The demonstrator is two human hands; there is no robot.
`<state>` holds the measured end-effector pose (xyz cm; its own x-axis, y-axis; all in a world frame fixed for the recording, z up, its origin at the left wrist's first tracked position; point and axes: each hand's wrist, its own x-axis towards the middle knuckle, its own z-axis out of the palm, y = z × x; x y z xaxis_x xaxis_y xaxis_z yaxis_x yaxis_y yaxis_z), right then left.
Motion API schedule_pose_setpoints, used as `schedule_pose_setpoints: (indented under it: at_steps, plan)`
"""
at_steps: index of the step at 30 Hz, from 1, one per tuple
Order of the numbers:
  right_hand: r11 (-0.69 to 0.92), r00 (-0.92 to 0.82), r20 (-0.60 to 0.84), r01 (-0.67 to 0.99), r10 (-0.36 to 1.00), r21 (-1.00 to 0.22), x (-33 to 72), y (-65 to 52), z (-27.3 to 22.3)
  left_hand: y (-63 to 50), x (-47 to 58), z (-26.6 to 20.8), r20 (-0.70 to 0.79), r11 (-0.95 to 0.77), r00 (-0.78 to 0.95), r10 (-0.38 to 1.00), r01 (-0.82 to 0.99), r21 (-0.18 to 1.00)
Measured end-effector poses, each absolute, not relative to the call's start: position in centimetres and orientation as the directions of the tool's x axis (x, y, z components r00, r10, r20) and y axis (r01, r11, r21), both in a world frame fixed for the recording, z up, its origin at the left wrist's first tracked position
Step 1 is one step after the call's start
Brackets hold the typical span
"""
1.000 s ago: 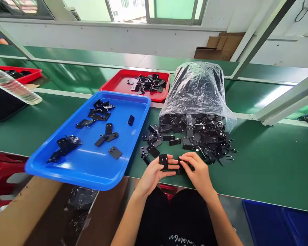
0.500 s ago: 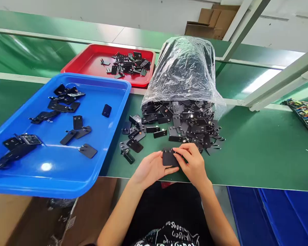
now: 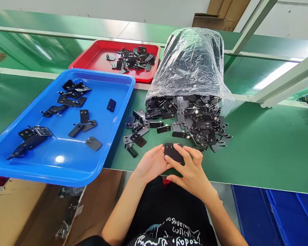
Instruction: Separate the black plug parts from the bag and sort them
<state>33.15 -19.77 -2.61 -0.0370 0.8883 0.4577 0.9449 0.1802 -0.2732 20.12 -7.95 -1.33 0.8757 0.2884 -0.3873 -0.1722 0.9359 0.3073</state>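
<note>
A flat black plastic plate with short metal prongs (image 3: 170, 151) is held up at the table's near edge, its pronged face turned towards me. My left hand (image 3: 152, 164) grips it by the left side and from beneath. Over its front and right side lie the fingers of my right hand (image 3: 191, 170), partly spread, with fingertips on the plate. Just beyond my hands is a heap of similar black pronged parts (image 3: 195, 121), spilling from a clear plastic bag (image 3: 190, 65). Several loose ones (image 3: 138, 139) lie left of the heap.
At left a blue tray (image 3: 113, 136) carries scattered black parts. Behind it a red tray (image 3: 92, 58) holds a small pile of them. A white metal post (image 3: 284, 82) stands at right on the green table (image 3: 259, 150). Cardboard boxes (image 3: 28, 212) are below at left.
My right hand has shifted from pinching the plate's upper right edge to laying spread fingers across its front. The plate stays in my left hand. The whole view has shifted slightly.
</note>
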Motion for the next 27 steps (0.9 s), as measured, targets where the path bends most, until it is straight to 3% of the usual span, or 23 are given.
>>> schedule_pose_setpoints:
  at_steps: [8, 13, 15, 18, 22, 27]
  plan:
    - [0.254, -0.048, 0.475, 0.889, 0.879, -0.381, 33.5, -19.8, -2.3, -8.0, 20.0, -1.4, -0.357, 0.921, 0.885, 0.299, -0.171, 0.349]
    - [0.174, 0.237, 0.666, 0.855, 0.707, -0.489, 36.0, -20.8, -2.2, -8.0, 20.1, -1.4, -0.343, 0.918, 0.899, 0.273, -0.137, 0.371]
    - [0.071, 0.313, 0.695, 0.883, 0.647, -0.464, 37.4, -21.1, -2.3, -7.9, 20.1, -1.3, -0.360, 0.918, 0.893, 0.269, -0.124, 0.377]
    - [-0.052, 0.279, 0.643, 0.936, 0.713, -0.348, 39.0, -21.3, -2.8, -7.9, 20.0, -1.3, -0.360, 0.916, 0.894, 0.266, -0.119, 0.383]
    - [-0.056, 0.197, 0.541, 0.963, 0.817, -0.265, 39.5, -21.5, -3.6, -7.8, 19.8, -1.4, -0.344, 0.917, 0.902, 0.260, -0.119, 0.381]
    - [-0.059, 0.226, 0.576, 0.954, 0.786, -0.293, 39.3, -21.8, -3.9, -7.6, 19.8, -1.6, -0.331, 0.922, 0.905, 0.268, -0.141, 0.362]
